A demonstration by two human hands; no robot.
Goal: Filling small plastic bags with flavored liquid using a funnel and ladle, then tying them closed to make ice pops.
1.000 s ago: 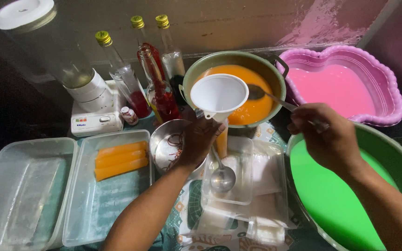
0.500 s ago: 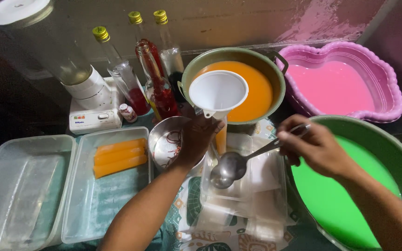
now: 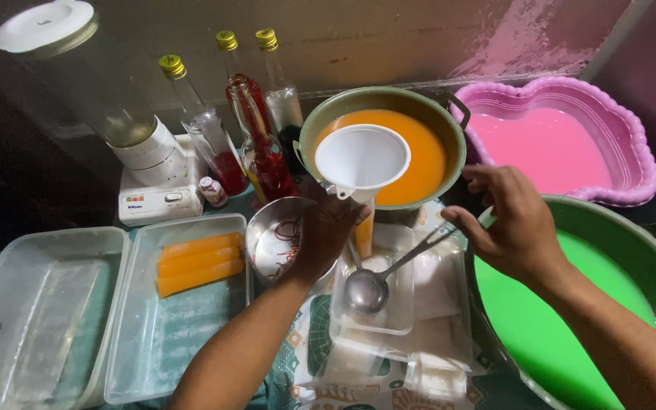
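Observation:
My left hand [image 3: 324, 235] grips a white funnel [image 3: 362, 158] by its neck, with a thin plastic tube of orange liquid [image 3: 364, 231] hanging under it. My right hand [image 3: 514, 224] holds the handle of a metal ladle [image 3: 370, 288], whose bowl rests low in a clear plastic tray [image 3: 400, 319]. Behind the funnel stands a green pot of orange liquid [image 3: 427, 159]. A small steel bowl [image 3: 271, 243] sits just left of my left hand.
A green basin of green liquid [image 3: 563, 326] is at the right and a pink heart-shaped basin of pink liquid [image 3: 563, 144] behind it. Several bottles [image 3: 256, 129] and a blender [image 3: 115, 121] stand at the back left. Two clear trays lie left, one holding orange filled tubes [image 3: 195, 262].
My right hand has brought the ladle from the orange pot down and toward me, and its bowl now rests in the clear tray. The funnel has stayed in place.

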